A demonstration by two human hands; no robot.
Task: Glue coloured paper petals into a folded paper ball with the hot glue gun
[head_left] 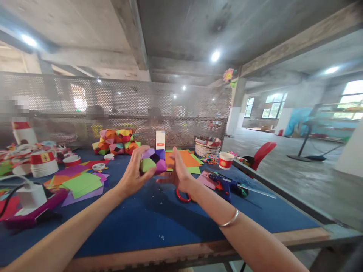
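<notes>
My left hand (135, 169) grips a folded paper ball (153, 160) with purple, violet and light green faces and a dark pentagonal gap. Its thumb presses the near face while the fingers wrap over the top. Close on the ball's right side is my right hand (180, 170), its fingers stretched out and apart; whether it touches the ball I cannot tell. Red-handled scissors (183, 195) lie below my right hand, partly hidden by it. Behind the ball, orange and green paper sheets (185, 158) lie on the blue table (136, 223).
Finished paper balls (116, 142) are stacked at the back. A blue glue gun (224, 183) lies right, near a paper cup (226, 160) and a woven basket (208, 146). Left are loose coloured sheets (83, 184), stacked cups (43, 163) and a purple power strip (36, 211). A phone (160, 140) stands behind.
</notes>
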